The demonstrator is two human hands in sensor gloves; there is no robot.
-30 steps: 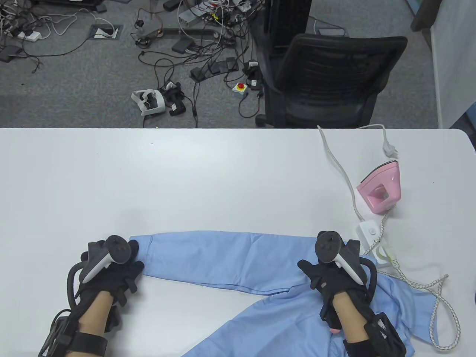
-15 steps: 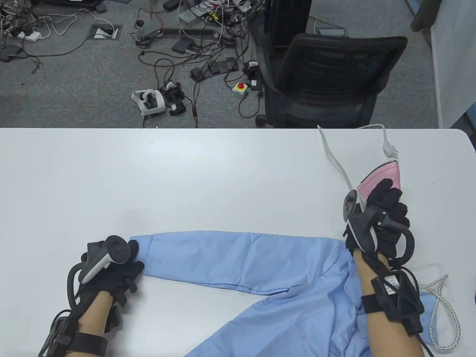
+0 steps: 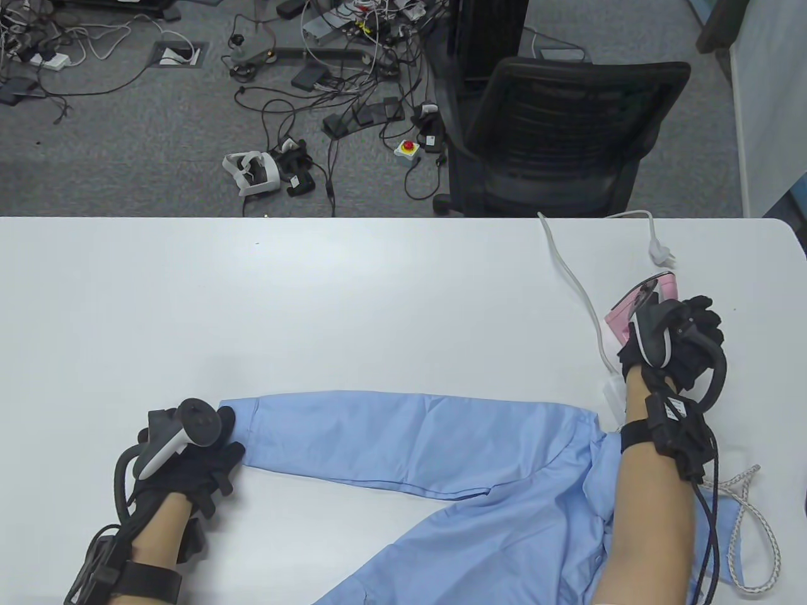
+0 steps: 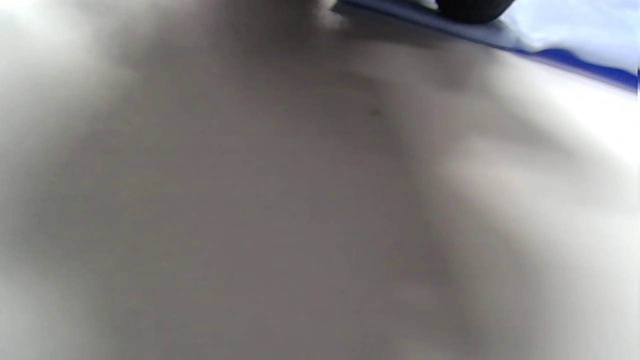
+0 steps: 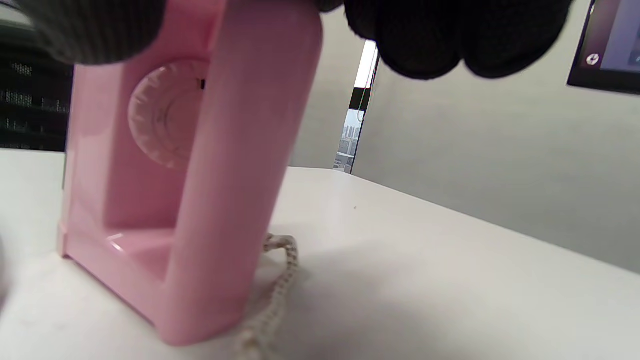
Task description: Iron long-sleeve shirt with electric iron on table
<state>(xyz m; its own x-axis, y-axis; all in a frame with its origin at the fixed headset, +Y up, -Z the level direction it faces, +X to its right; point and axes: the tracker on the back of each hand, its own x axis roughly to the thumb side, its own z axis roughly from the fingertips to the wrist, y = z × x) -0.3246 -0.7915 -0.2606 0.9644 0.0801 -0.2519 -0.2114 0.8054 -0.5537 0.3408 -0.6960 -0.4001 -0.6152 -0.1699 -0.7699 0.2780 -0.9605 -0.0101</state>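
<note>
Black sensor gloves are being worn on both hands. A tracker with a dark grey head and a white handle is being carried on the back of the left hand [image 3: 189,463], and a similar grey-and-white one on the right hand [image 3: 678,343]. Black straps are being worn round both wrists; the right one is bearing a white label. Black cables are being looped beside each forearm.

Glossy pink plastic iron [image 5: 200,165] with a braided cloth cord [image 5: 272,295]; smooth matt white table [image 3: 315,302]; soft, creased blue cloth shirt [image 3: 441,454]; black knit gloves
</note>
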